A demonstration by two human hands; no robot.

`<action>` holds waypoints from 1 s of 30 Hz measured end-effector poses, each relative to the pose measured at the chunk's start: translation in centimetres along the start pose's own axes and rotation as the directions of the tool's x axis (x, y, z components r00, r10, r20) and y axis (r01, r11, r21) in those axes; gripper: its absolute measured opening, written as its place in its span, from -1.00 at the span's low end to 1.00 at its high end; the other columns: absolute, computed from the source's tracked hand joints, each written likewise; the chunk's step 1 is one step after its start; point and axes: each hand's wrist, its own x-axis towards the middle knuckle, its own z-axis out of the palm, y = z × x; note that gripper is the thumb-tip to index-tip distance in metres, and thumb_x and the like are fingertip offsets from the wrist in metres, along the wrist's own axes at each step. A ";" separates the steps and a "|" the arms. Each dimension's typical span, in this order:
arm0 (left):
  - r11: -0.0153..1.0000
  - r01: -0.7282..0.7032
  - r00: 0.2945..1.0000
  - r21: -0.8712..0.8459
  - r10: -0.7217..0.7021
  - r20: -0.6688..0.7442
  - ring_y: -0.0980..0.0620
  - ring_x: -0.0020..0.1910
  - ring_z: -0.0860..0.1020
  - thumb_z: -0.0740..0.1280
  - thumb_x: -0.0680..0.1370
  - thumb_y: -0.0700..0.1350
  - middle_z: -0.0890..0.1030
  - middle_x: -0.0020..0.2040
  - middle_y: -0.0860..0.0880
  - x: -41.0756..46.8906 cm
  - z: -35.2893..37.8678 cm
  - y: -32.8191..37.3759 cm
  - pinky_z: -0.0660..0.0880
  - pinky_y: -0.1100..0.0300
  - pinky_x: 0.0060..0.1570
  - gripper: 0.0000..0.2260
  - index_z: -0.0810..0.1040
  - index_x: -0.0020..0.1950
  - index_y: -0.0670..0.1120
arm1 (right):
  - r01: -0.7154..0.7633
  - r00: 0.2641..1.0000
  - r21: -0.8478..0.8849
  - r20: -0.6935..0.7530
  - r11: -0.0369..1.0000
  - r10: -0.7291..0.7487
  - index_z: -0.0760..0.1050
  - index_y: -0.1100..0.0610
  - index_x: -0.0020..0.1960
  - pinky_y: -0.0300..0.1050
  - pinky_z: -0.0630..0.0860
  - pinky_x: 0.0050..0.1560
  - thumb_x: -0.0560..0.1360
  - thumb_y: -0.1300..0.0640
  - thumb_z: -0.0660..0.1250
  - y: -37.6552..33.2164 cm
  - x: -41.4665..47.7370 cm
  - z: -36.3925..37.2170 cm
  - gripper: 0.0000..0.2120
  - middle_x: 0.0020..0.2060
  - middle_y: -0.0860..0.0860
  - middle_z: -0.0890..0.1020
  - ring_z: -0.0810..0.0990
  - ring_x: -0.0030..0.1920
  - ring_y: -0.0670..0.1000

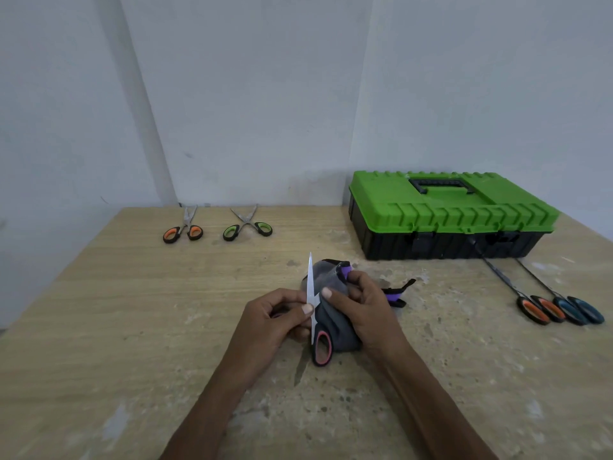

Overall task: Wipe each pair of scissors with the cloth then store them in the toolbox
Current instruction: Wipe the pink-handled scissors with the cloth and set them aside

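Soft, even, dimmish light; faint shadows; wide-angle bending at edges; slight overall blur.

Worn wooden table (139, 327) against pale grey walls (248, 94)

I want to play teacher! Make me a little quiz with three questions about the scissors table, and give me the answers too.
1. True or false: the lid of the toolbox is shut.
2. Fill in the blank: the left hand holds scissors whose handle loop is black and ____.
3. Pick one: what does the right hand grip?
A. the grey cloth
B. the green-handled scissors
C. the toolbox handle

Key: 1 true; 2 pink; 3 A.
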 end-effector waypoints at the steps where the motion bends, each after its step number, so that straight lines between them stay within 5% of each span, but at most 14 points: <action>1: 1.000 -0.003 1.000 0.008 0.003 0.006 -0.01 -0.24 0.70 0.44 0.55 -0.29 0.73 -0.18 -0.16 0.0 0.0 0.0 0.63 0.18 -0.21 -0.90 0.70 0.04 -0.19 | 0.004 1.000 0.003 -0.018 1.000 -0.004 0.49 0.27 0.16 0.08 0.58 -0.05 0.46 0.23 0.48 0.0 0.0 0.0 -0.68 -0.05 0.30 0.69 0.66 -0.08 0.20; 6: 0.999 -0.004 1.000 0.042 0.002 0.031 0.02 -0.29 0.66 0.43 0.55 -0.30 0.71 -0.23 -0.15 0.0 0.1 0.1 0.60 0.21 -0.22 -0.90 0.70 0.04 -0.18 | 0.035 0.974 0.070 -0.228 0.997 -0.018 0.54 0.27 0.10 -0.11 0.60 -0.19 0.53 0.23 0.42 -0.5 0.3 -0.4 -0.81 -0.15 0.17 0.71 0.69 -0.17 0.08; 10: 1.000 0.000 1.000 -0.003 0.000 0.002 -0.03 -0.28 0.65 0.43 0.55 -0.30 0.71 -0.20 -0.18 0.0 -0.4 0.0 0.61 0.16 -0.19 -0.90 0.70 0.03 -0.18 | 0.125 0.896 0.111 -0.439 0.986 -0.064 0.52 0.24 0.17 0.02 0.63 0.00 0.56 0.17 0.40 -1.2 0.9 -2.6 -0.77 -0.02 0.21 0.70 0.68 0.00 0.20; 14: 1.000 -0.004 0.999 -0.030 0.002 -0.051 -0.07 -0.24 0.67 0.43 0.56 -0.29 0.72 -0.17 -0.19 0.2 -0.1 0.1 0.65 0.14 -0.15 -0.90 0.69 0.04 -0.18 | 0.157 0.940 -0.065 -0.297 0.985 -0.169 0.56 0.16 0.13 -0.11 0.63 -0.11 0.60 0.13 0.35 -1.8 -0.7 -1.9 -0.84 -0.10 0.06 0.72 0.69 -0.04 0.07; 19: 0.999 0.011 0.999 -0.030 -0.012 -0.050 -0.11 -0.16 0.72 0.43 0.56 -0.27 0.74 -0.11 -0.18 0.1 -0.1 0.3 0.67 0.14 -0.10 -0.91 0.68 0.06 -0.18 | 0.128 0.989 -0.214 -0.041 0.969 -0.140 0.47 -0.01 0.21 -0.14 0.62 0.02 0.59 0.18 0.36 -0.7 -1.9 1.5 -0.77 0.05 -0.01 0.70 0.68 0.08 -0.05; 26: 0.999 0.000 0.999 0.051 -0.002 0.046 -0.04 -0.20 0.70 0.43 0.56 -0.26 0.73 -0.15 -0.17 -0.1 0.1 0.4 0.62 0.21 -0.17 -0.91 0.68 0.05 -0.16 | 0.053 0.985 -0.052 -0.163 0.997 -0.061 0.48 0.23 0.09 -0.14 0.60 -0.19 0.51 0.26 0.45 -0.7 -0.9 1.0 -0.78 -0.17 0.09 0.72 0.70 -0.17 0.03; 30: 0.999 0.000 0.999 0.044 -0.001 0.032 0.02 -0.31 0.66 0.44 0.55 -0.29 0.71 -0.20 -0.18 -0.1 0.1 0.5 0.58 0.26 -0.23 -0.92 0.67 0.02 -0.19 | 0.124 0.900 0.063 -0.428 0.990 -0.086 0.48 0.25 0.10 -0.14 0.59 -0.20 0.55 0.21 0.41 -1.3 0.0 -0.5 -0.81 -0.20 0.09 0.70 0.67 -0.20 -0.02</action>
